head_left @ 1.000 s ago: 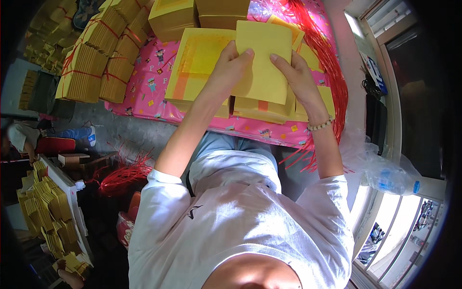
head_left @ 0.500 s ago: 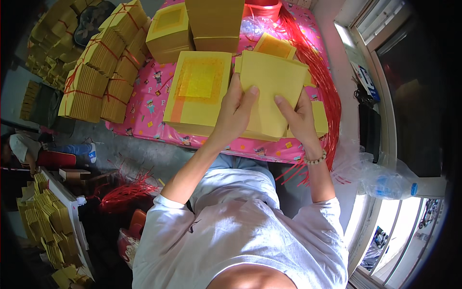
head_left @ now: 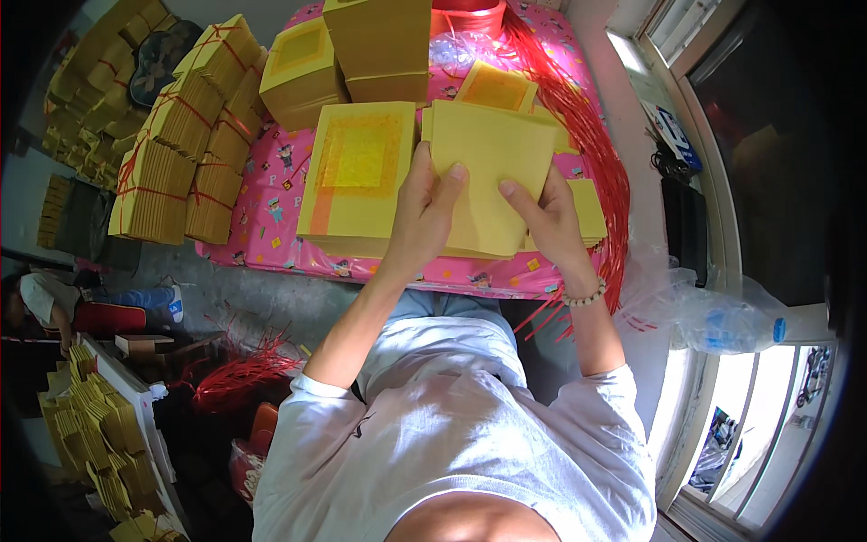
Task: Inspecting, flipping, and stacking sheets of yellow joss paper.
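Observation:
Both my hands hold a stack of plain yellow paper sheets [head_left: 492, 167] just above the pink patterned table cover [head_left: 271, 217]. My left hand [head_left: 424, 212] grips the stack's left edge, fingers over the top sheet. My right hand [head_left: 546, 221], with a bead bracelet at the wrist, grips its lower right side. Directly left of the held stack lies a pile of yellow sheets with a gold square in the middle [head_left: 357, 176]. Another gold-centred sheet [head_left: 495, 88] sits behind the held stack.
Tall yellow paper blocks [head_left: 379, 45] stand at the table's back. Bundles tied with red string [head_left: 181, 154] crowd the left end. Red string strands [head_left: 601, 163] trail along the right edge. A clear plastic bag [head_left: 722, 316] lies at right, and another person [head_left: 45, 303] crouches at far left.
The yellow stack has come down and toward me, from lifted over the back of the table to low over its front part. Both hands kept hold of it.

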### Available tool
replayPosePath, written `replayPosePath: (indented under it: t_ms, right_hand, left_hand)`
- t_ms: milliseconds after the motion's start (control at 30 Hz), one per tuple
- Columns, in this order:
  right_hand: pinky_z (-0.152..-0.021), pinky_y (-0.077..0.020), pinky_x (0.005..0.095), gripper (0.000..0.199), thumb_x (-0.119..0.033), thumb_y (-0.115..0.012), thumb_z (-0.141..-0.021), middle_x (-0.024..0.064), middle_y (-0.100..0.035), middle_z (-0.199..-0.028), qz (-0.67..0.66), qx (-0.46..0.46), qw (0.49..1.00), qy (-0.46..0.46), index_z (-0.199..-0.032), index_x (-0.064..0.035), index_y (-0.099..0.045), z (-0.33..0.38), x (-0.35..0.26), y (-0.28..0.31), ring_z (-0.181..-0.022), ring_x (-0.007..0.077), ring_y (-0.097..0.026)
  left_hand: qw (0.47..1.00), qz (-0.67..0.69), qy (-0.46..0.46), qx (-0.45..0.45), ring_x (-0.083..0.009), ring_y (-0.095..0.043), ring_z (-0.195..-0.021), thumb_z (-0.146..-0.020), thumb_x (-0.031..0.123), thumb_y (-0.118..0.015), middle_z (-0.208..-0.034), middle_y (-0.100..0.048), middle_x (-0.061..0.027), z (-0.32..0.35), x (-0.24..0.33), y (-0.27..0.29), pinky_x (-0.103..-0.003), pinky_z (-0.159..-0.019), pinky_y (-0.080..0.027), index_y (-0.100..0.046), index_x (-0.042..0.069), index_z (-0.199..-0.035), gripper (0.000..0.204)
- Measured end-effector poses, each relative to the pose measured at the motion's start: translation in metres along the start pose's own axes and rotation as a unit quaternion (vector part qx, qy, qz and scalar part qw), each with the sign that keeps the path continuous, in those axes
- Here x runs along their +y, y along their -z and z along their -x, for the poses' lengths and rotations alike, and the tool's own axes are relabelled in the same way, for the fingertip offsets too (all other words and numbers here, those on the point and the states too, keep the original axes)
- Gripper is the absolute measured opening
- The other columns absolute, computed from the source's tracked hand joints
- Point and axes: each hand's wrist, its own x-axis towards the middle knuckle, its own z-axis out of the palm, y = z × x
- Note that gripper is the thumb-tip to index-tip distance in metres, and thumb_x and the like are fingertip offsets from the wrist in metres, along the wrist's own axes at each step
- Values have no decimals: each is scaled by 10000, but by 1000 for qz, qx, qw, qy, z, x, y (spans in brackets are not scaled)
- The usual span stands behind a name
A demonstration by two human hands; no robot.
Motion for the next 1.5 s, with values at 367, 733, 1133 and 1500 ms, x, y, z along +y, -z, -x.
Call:
replayPosePath:
  t_ms: [367, 733, 1133, 1500]
  right_hand:
    - [-809, -482, 244, 334, -147, -589, -904, 60, -619, -1075, -35, -8, 995, -88, -1183, 21, -512, -21, -4, 8, -952, 98, -587]
    - [-764, -487, 214, 312, -225, -578, -921, 33, -648, -1008, -67, 30, 995, -67, -1153, -16, -569, -14, 7, 19, -885, 71, -609]
    - [-620, -506, 210, 209, -226, -573, -925, -8, -649, -821, -35, 131, 986, -100, -938, -27, -639, -2, -10, 34, -724, 28, -592]
    - [-618, -546, 237, 260, -229, -596, -907, 52, -670, -844, -12, 24, 987, -161, -960, 21, -648, 28, -14, 41, -735, 93, -643]
  left_hand:
    - [985, 36, 164, -34, -118, -562, -1023, -924, 145, -520, -1142, -590, -49, -29, -1, 12, -251, -878, -438, -487, 36, -1238, 334]
    - [996, -51, 71, -18, -109, -513, -992, -928, 80, -457, -1072, -559, -63, -16, -6, -1, -254, -854, -409, -436, 7, -1179, 263]
    - [995, -55, 41, -70, -114, -489, -1046, -945, 78, -433, -1132, -531, -76, 0, -7, -10, -258, -908, -388, -391, 1, -1261, 328]
    - [994, -28, 76, -78, -99, -494, -1026, -947, 82, -444, -1123, -545, -57, -3, -7, -13, -250, -894, -387, -424, 7, -1232, 295]
